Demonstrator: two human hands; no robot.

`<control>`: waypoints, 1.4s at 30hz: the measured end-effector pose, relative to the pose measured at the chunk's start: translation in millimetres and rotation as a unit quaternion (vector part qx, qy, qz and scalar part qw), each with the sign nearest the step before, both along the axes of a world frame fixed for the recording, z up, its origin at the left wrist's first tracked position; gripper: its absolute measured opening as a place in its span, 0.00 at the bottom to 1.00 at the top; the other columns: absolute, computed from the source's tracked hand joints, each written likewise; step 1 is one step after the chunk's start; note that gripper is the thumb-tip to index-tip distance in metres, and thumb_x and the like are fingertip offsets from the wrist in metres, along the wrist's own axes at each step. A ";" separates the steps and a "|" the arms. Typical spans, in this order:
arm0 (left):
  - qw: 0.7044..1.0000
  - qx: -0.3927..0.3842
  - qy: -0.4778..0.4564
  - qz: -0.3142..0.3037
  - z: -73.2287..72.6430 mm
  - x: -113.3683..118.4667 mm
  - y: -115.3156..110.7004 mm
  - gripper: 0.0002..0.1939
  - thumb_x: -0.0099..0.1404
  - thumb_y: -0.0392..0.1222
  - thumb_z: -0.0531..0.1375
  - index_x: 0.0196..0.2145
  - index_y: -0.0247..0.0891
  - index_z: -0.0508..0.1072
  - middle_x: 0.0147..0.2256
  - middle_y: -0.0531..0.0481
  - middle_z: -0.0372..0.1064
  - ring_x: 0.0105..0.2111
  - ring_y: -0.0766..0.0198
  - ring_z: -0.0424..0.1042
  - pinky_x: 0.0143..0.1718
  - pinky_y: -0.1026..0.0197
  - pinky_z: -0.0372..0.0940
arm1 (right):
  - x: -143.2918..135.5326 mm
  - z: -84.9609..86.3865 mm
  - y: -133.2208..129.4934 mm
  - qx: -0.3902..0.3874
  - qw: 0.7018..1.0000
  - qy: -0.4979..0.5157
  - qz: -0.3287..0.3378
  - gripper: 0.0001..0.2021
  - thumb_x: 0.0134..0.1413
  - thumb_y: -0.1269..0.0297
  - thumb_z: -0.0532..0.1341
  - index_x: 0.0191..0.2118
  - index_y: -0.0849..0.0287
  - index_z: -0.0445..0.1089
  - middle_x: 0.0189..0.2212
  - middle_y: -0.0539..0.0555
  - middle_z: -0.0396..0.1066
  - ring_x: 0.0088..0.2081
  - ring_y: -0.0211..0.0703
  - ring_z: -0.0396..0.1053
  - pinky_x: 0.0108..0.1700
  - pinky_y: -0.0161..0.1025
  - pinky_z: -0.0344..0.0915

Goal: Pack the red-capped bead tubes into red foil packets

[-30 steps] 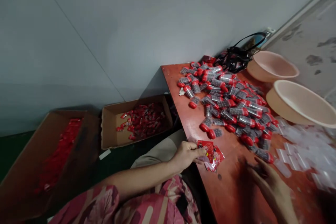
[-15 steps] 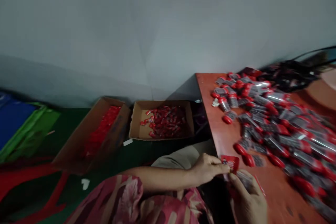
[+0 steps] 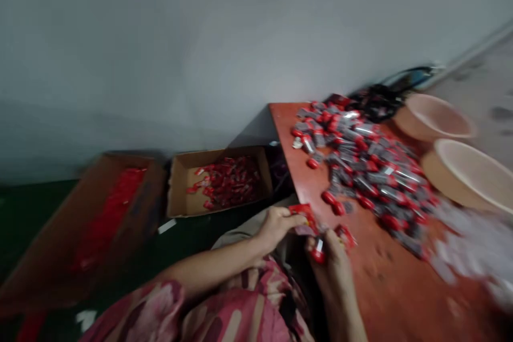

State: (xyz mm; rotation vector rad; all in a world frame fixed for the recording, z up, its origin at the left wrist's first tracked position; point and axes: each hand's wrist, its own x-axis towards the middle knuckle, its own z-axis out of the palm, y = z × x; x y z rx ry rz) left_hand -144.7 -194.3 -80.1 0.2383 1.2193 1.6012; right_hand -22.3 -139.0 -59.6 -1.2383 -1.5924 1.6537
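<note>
Just off the left edge of the worktop (image 3: 401,299), the left hand (image 3: 276,228) has its fingers closed on a red packet (image 3: 301,215). Close beside it, the right hand (image 3: 335,259) grips a small container (image 3: 319,252) with a red end; exactly how its fingers wrap it is blurred. Next to the right hand, by that same edge, a loose packet (image 3: 346,236) lies on the worktop. To the left, low down on the green floor (image 3: 160,251), a long carton (image 3: 48,251) and a shorter carton (image 3: 180,187) stand side by side, both holding red pieces. Farther over the worktop, clear plastic pieces (image 3: 473,240) lie toward the right, and a heap of red-ended containers (image 3: 372,171) spreads up near the far left corner. Beyond the clear pieces is a pale basin (image 3: 444,171), then a pinkish basin (image 3: 412,120), with a dark bag (image 3: 374,101) by the wall (image 3: 240,37) at the far edge.
</note>
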 end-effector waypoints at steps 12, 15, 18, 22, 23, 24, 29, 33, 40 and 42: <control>0.992 -0.006 -0.115 0.042 -6.5 -7.9 14.4 0.12 0.44 0.43 0.67 0.20 0.30 0.71 0.20 0.50 0.68 0.20 0.68 0.65 0.22 0.64 0.63 | 6.6 2.5 -20.9 -0.139 0.972 0.175 -0.071 0.22 0.48 0.64 0.61 0.49 0.53 0.57 0.39 0.52 0.68 0.33 0.39 0.67 0.31 0.37 0.69; 0.995 -0.014 -0.085 0.040 -7.4 -4.0 15.6 0.12 0.46 0.44 0.66 0.22 0.31 0.72 0.21 0.51 0.68 0.20 0.68 0.65 0.22 0.64 0.62 | 5.8 -2.0 -14.4 -0.143 0.969 0.180 -0.086 0.18 0.46 0.63 0.63 0.44 0.55 0.61 0.34 0.51 0.68 0.28 0.37 0.65 0.23 0.31 0.65; 0.999 -0.043 0.023 0.005 -7.0 1.3 13.6 0.13 0.47 0.46 0.65 0.21 0.32 0.72 0.18 0.53 0.66 0.19 0.68 0.63 0.21 0.66 0.59 | 3.5 -1.9 -5.9 -0.127 0.976 0.152 -0.089 0.19 0.42 0.65 0.65 0.42 0.56 0.62 0.30 0.48 0.67 0.22 0.33 0.62 0.21 0.30 0.61; 0.982 -0.036 0.159 -0.097 -3.0 3.6 6.8 0.14 0.49 0.49 0.63 0.19 0.33 0.73 0.18 0.55 0.66 0.20 0.67 0.64 0.22 0.66 0.57 | 3.0 1.2 0.7 -0.079 0.986 0.105 -0.104 0.17 0.42 0.65 0.65 0.39 0.57 0.62 0.24 0.45 0.65 0.21 0.32 0.61 0.22 0.29 0.60; 0.981 -0.021 0.152 -0.115 -3.3 1.8 5.1 0.14 0.51 0.49 0.62 0.21 0.33 0.73 0.19 0.54 0.67 0.21 0.66 0.65 0.23 0.66 0.59 | 3.8 1.5 1.2 -0.068 0.986 0.100 -0.116 0.16 0.42 0.65 0.65 0.39 0.57 0.62 0.22 0.44 0.64 0.20 0.32 0.61 0.22 0.29 0.59; 0.983 -0.006 0.137 -0.121 -5.3 -1.4 3.9 0.15 0.53 0.51 0.60 0.24 0.34 0.74 0.21 0.53 0.69 0.23 0.64 0.67 0.25 0.65 0.60 | 5.0 1.5 1.4 -0.062 0.985 0.099 -0.129 0.15 0.43 0.65 0.64 0.38 0.57 0.62 0.21 0.44 0.64 0.20 0.32 0.60 0.22 0.29 0.58; 0.968 -0.050 0.243 -0.037 -44.9 -28.9 7.5 0.19 0.53 0.54 0.58 0.36 0.37 0.75 0.40 0.44 0.72 0.43 0.53 0.68 0.44 0.58 0.60 | 13.3 -1.8 -0.2 -0.043 0.977 0.119 -0.174 0.13 0.45 0.67 0.63 0.38 0.56 0.61 0.19 0.43 0.63 0.19 0.31 0.59 0.22 0.28 0.57; 0.921 -0.105 0.348 -0.141 -83.4 -42.2 7.7 0.17 0.43 0.52 0.64 0.30 0.40 0.76 0.40 0.44 0.72 0.48 0.48 0.64 0.49 0.55 0.56 | 13.1 -4.6 -1.7 -0.043 0.972 0.144 -0.180 0.13 0.45 0.67 0.63 0.38 0.57 0.61 0.18 0.43 0.63 0.19 0.31 0.59 0.22 0.28 0.57; 0.925 -0.039 0.316 -0.207 -58.0 -46.7 -26.7 0.15 0.53 0.50 0.59 0.16 0.39 0.73 0.39 0.45 0.73 0.42 0.53 0.69 0.45 0.56 0.60 | -0.3 -10.9 -4.5 -0.080 0.970 0.162 -0.163 0.15 0.43 0.67 0.64 0.38 0.57 0.61 0.18 0.43 0.64 0.18 0.31 0.60 0.20 0.28 0.57; 0.965 -0.007 0.188 -0.185 -37.0 -36.5 -26.3 0.12 0.55 0.48 0.58 0.29 0.38 0.75 0.38 0.45 0.73 0.40 0.55 0.70 0.41 0.56 0.64 | -3.4 -12.5 -5.5 -0.095 0.970 0.166 -0.152 0.16 0.42 0.67 0.64 0.38 0.57 0.61 0.19 0.44 0.65 0.17 0.31 0.60 0.20 0.28 0.57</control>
